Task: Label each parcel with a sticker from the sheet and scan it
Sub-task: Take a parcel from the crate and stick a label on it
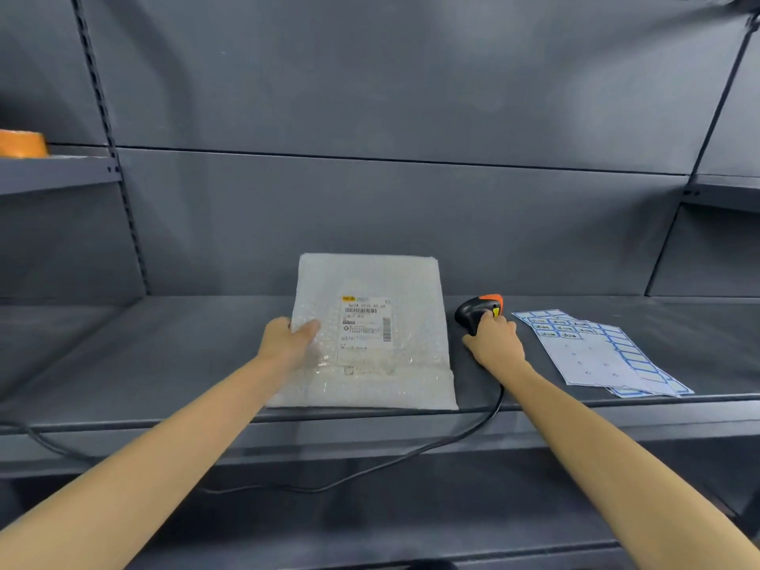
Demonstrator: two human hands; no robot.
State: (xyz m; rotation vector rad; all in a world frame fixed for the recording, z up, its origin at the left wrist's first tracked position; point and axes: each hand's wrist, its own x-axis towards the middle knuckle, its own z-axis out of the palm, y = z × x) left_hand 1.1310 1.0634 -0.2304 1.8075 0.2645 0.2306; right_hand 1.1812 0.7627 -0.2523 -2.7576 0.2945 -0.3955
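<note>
Hands grip bubble-wrap parcel [370,335] and curved black scanner [475,312].

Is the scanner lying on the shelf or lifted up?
On the shelf. The scanner rests beside the parcel, with the right hand gripping its handle.

The handle of the barcode scanner [479,312] is covered by the right hand [495,343] gripping it, and the fingertips underneath cannot be seen. The parcel's [370,335] left edge is hidden beneath the left hand [288,341] where it is held, and the print on the shipping label [364,329] just right of that thumb is too small to be read. The orange object [22,144] far to the left of both grips is cut off by the frame edge, and the writing on the sticker sheets [600,351] right of the scanner grip is blurred.
</note>
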